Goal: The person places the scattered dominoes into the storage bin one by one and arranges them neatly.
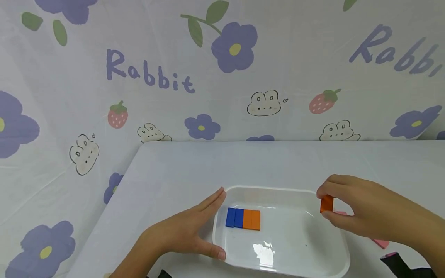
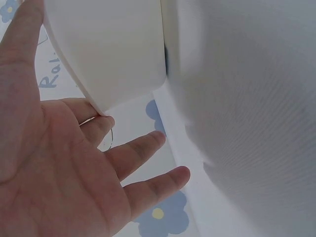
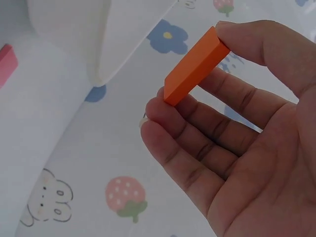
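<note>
A white tray (image 1: 288, 251) lies on the table, seen in the head view. Inside it, toward the left, two blue blocks (image 1: 234, 217) and two orange blocks (image 1: 252, 220) form a row, side by side. My left hand (image 1: 184, 229) rests along the tray's left end, thumb and fingers spread out along the rim; the left wrist view shows fingertips right at the tray wall (image 2: 113, 54). Between thumb and fingertips, my right hand (image 1: 368, 204) pinches a flat orange block (image 3: 196, 66) on end above the tray's right rim.
Pink blocks (image 1: 381, 243) lie on the table to the right of the tray, partly hidden by my right hand. A black object with a pinkish end (image 1: 396, 263) is at the lower right. Behind the white table (image 1: 194, 166) hangs a printed cloth (image 1: 292, 69).
</note>
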The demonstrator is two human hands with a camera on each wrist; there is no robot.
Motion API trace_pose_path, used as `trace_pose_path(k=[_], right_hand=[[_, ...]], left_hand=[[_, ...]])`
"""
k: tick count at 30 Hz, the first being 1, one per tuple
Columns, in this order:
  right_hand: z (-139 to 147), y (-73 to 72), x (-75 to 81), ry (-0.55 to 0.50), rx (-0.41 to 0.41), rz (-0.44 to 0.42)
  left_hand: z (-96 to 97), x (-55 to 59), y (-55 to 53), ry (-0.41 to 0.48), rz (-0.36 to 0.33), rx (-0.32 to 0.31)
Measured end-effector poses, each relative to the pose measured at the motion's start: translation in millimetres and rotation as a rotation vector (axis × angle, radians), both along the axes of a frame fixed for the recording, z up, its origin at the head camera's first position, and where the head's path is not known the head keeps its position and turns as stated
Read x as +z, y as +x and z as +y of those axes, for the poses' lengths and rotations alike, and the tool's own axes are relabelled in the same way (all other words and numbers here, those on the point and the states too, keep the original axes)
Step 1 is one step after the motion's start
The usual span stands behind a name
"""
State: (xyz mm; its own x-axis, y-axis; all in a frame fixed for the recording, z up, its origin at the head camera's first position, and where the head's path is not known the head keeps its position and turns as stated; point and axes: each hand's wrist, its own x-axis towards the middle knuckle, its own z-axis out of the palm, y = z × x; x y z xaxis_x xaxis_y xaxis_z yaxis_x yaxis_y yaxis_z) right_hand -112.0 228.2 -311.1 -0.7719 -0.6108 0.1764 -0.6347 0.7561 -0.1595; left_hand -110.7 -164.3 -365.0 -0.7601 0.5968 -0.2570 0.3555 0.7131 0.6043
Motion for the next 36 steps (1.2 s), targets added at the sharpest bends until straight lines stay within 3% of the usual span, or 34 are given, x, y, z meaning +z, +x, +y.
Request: trace_pose_path(k=[6,11,21,36], right_hand=[[-16.2,-6.2,5.0,0.013,0.031,-0.072],[-29.9,-10.0,6.3,0.005,0.095,-0.062],[-58.6,-15.8,6.8,0.037,0.121,-0.110],[-74.9,-26.3,-0.7,0.038,0.200,-0.134]], left_hand=[[-0.8,-0.5,-1.4,-0.004,0.001,0.004],[-0.9,0.3,-2.0,-0.003,-0.001,0.005],[-0.9,-1.1,-2.5,0.010,-0.009,0.007],[-1.9,0.2,-3.0,0.001,-0.005,-0.001]])
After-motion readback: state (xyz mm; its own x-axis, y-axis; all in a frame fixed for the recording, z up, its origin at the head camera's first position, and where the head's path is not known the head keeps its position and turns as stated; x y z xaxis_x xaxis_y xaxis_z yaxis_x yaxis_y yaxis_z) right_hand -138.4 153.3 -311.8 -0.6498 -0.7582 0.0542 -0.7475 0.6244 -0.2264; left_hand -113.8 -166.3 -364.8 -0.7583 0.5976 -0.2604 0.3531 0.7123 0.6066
